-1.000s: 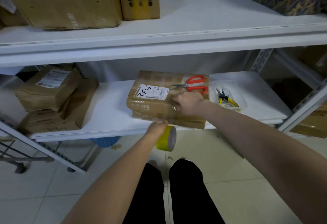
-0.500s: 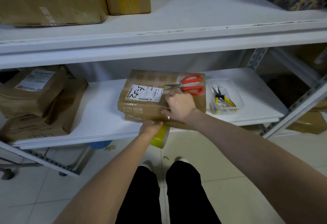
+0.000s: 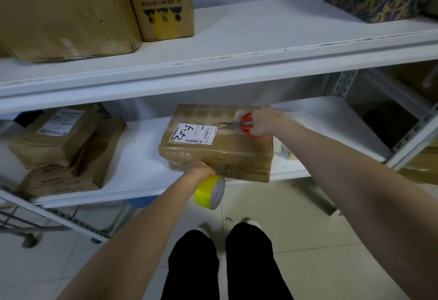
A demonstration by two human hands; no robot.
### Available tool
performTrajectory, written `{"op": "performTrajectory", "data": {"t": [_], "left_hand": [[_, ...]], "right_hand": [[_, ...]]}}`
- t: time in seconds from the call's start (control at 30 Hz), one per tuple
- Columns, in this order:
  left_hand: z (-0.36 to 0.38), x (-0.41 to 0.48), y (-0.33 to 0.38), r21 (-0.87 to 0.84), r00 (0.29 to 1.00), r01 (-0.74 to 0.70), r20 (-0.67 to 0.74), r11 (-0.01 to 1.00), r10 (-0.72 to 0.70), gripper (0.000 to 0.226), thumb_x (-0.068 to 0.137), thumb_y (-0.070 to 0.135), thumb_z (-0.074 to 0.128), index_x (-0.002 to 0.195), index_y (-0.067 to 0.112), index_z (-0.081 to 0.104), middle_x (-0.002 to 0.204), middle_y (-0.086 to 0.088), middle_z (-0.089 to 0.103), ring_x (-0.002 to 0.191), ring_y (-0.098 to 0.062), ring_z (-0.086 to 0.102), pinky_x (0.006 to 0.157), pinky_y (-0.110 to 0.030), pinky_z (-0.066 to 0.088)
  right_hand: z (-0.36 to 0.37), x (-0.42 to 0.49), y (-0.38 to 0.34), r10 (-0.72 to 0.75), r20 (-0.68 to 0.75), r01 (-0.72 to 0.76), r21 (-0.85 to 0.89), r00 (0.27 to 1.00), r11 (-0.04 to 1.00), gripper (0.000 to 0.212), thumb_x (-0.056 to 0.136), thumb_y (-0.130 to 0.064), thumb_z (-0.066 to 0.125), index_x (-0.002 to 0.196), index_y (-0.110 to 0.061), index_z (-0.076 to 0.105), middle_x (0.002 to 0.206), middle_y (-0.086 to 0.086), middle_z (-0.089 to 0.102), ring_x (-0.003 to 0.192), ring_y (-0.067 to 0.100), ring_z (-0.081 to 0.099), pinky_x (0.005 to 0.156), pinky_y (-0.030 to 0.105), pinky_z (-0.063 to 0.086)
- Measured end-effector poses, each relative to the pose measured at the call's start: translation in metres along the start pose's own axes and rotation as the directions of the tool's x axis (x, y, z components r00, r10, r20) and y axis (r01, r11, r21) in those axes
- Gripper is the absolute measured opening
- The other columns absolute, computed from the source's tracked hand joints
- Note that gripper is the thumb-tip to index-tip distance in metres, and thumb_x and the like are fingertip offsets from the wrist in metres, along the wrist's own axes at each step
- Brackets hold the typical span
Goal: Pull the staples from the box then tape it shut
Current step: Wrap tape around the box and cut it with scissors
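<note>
So the box (image 3: 220,152) sits at the lower shelf's (image 3: 142,157) front edge, overhanging a bit. The right hand (image 3: 263,121) is curled round the red scissors (image 3: 246,130) on top. The left hand (image 3: 200,171) seems to grip the yellow tape roll (image 3: 208,193) against its front face.

I see a matt brown cardboard box (image 3: 225,155) (front shiny with clear tape), glossy yellow tape roll (image 3: 206,193), orange plastic-handled scissors (image 3: 245,130) with dull metal blades

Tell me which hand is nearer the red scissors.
Right. The right hand grips the red scissors atop the box; the left hand holds yellow tape at the box's near edge.
</note>
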State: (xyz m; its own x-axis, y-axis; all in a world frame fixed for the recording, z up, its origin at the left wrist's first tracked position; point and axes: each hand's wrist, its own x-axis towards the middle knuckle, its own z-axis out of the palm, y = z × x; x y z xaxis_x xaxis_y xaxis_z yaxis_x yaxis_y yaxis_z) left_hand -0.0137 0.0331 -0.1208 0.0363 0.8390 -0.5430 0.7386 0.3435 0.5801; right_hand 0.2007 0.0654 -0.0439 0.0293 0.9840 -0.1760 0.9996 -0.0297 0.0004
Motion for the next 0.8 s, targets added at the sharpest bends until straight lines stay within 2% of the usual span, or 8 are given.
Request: {"op": "performTrajectory", "data": {"t": [0.1, 0.2, 0.3, 0.37, 0.43, 0.5, 0.6, 0.8], "left_hand": [[-0.003, 0.002, -0.003, -0.076, 1.0, 0.002, -0.019, 0.997, -0.004, 0.031, 0.089, 0.017, 0.062, 0.117, 0.003, 0.062, 0.122, -0.016, 0.059, 0.11, -0.027, 0.055, 0.096, -0.032, 0.045], [-0.005, 0.002, -0.006, -0.118, 0.999, 0.0, -0.035, 0.993, -0.004, 0.035, 0.091, 0.019, 0.061, 0.121, 0.002, 0.059, 0.128, -0.016, 0.057, 0.115, -0.026, 0.053, 0.098, -0.032, 0.041], [-0.006, 0.002, -0.008, -0.166, 0.999, -0.002, -0.042, 0.986, -0.005, 0.034, 0.09, 0.018, 0.062, 0.119, 0.002, 0.06, 0.128, -0.017, 0.058, 0.117, -0.029, 0.055, 0.099, -0.035, 0.043], [-0.006, -0.001, -0.009, -0.202, 0.999, 0.0, -0.041, 0.979, -0.008, 0.033, 0.09, 0.016, 0.062, 0.119, 0.001, 0.06, 0.126, -0.018, 0.058, 0.108, -0.027, 0.055, 0.096, -0.035, 0.044], [-0.007, -0.004, -0.01, -0.242, 0.999, -0.007, -0.046, 0.97, -0.004, 0.032, 0.089, 0.014, 0.062, 0.119, 0.001, 0.06, 0.126, -0.019, 0.058, 0.106, -0.026, 0.055, 0.097, -0.035, 0.044], [-0.008, -0.007, -0.011, -0.258, 0.999, -0.014, -0.036, 0.966, 0.005, 0.033, 0.089, 0.015, 0.063, 0.119, 0.002, 0.06, 0.128, -0.018, 0.058, 0.111, -0.026, 0.054, 0.104, -0.038, 0.043], [-0.009, -0.011, -0.012, -0.232, 1.0, -0.017, -0.026, 0.973, 0.011, 0.041, 0.089, 0.017, 0.063, 0.126, 0.003, 0.057, 0.133, -0.016, 0.054, 0.123, -0.03, 0.05, 0.108, -0.041, 0.039], [-0.01, -0.021, -0.014, -0.194, 0.999, -0.03, -0.038, 0.98, 0.023, 0.043, 0.091, 0.018, 0.061, 0.13, 0.003, 0.053, 0.136, -0.015, 0.051, 0.126, -0.03, 0.048, 0.109, -0.039, 0.038]], "right_hand": [[-0.002, -0.007, -0.005, -0.079, -0.017, 0.078, -0.034, 0.997, 0.996, 0.034, 0.084, -0.051, 0.058, 0.099, -0.021, 0.056, 0.084, -0.003, 0.056, 0.084, 0.019, 0.055, 0.082, 0.034, 0.053], [-0.003, -0.022, -0.009, -0.074, -0.119, 0.069, -0.049, 0.99, 0.996, 0.038, 0.085, -0.056, 0.055, 0.088, -0.018, 0.055, 0.08, -0.003, 0.053, 0.082, 0.02, 0.055, 0.071, 0.029, 0.049], [-0.006, -0.039, -0.007, -0.064, -0.13, 0.088, 0.186, 0.989, 0.979, 0.049, 0.083, -0.062, 0.054, 0.063, -0.017, 0.052, 0.068, 0.001, 0.052, 0.072, 0.023, 0.052, 0.06, 0.027, 0.038], [-0.006, -0.055, -0.005, -0.082, -0.012, 0.077, 0.488, 0.997, 0.87, 0.051, 0.082, -0.06, 0.059, 0.052, -0.018, 0.054, 0.056, -0.001, 0.051, 0.065, 0.019, 0.052, 0.056, 0.026, 0.036], [-0.004, -0.074, -0.003, -0.189, 0.212, 0.016, 0.625, 0.959, 0.781, 0.048, 0.081, -0.065, 0.056, 0.061, -0.022, 0.058, 0.062, -0.001, 0.051, 0.066, 0.016, 0.05, 0.06, 0.022, 0.036], [0.001, -0.09, 0.0, -0.293, 0.467, -0.087, 0.636, 0.834, 0.766, 0.053, 0.082, -0.071, 0.046, 0.07, -0.02, 0.051, 0.067, 0.0, 0.045, 0.066, 0.017, 0.043, 0.063, 0.024, 0.035], [0.012, -0.101, 0.003, -0.341, 0.647, -0.213, 0.622, 0.682, 0.754, 0.068, 0.064, -0.085, 0.052, 0.073, -0.018, 0.048, 0.069, 0.0, 0.051, 0.064, 0.016, 0.047, 0.064, 0.026, 0.034], [0.028, -0.1, -0.022, -0.279, 0.773, -0.28, 0.502, 0.57, 0.818, 0.081, 0.066, -0.089, 0.036, 0.091, -0.012, 0.046, 0.088, 0.009, 0.049, 0.07, 0.018, 0.046, 0.059, 0.027, 0.03]]}}
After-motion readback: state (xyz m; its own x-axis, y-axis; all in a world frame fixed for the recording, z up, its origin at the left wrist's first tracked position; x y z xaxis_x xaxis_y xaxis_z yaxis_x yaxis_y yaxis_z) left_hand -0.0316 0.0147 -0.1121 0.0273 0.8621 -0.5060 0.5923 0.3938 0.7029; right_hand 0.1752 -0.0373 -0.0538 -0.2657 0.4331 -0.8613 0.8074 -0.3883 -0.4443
